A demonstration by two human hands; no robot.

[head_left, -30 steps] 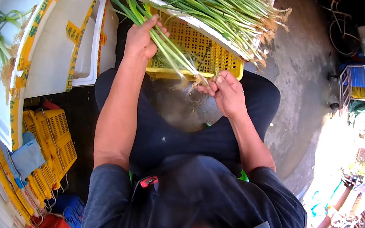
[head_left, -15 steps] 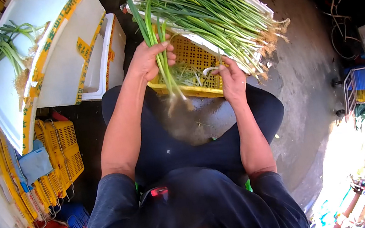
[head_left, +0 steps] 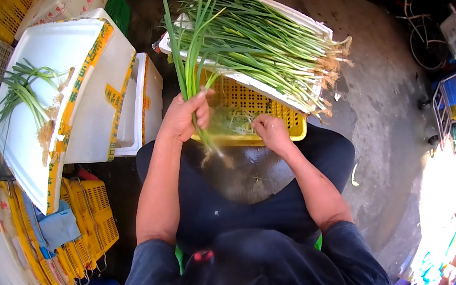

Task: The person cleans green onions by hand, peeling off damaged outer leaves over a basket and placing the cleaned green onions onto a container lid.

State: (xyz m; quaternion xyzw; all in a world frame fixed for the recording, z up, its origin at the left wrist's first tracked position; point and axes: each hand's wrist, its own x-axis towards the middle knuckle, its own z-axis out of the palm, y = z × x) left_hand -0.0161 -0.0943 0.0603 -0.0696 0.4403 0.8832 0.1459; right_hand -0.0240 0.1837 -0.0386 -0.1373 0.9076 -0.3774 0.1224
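Observation:
My left hand [head_left: 187, 116] is closed around a small bunch of scallions [head_left: 192, 77], held upright with green leaves pointing away and white root ends hanging below the fist. To its right, my right hand [head_left: 272, 131] has its fingers pinched together over the edge of a yellow basket [head_left: 298, 126]; whatever is in the pinch is hidden. Pale peelings [head_left: 235, 122] lie inside that basket. Just beyond it, a white foam box [head_left: 245, 57] carries a big heap of scallions [head_left: 259, 37], their roots pointing right.
On the left, a few scallions [head_left: 25, 90] lie on a white foam lid [head_left: 15, 136] beside foam boxes [head_left: 95, 112]. Yellow crates [head_left: 93, 207] stand nearer me. A pale strip [head_left: 354, 175] lies on the wet floor right of my knee. Farther right is a metal trolley [head_left: 441, 110].
My left hand has lowered slightly with the scallions. My right hand has moved left and down, and the white strip it held no longer shows. A pale strip now shows on the floor.

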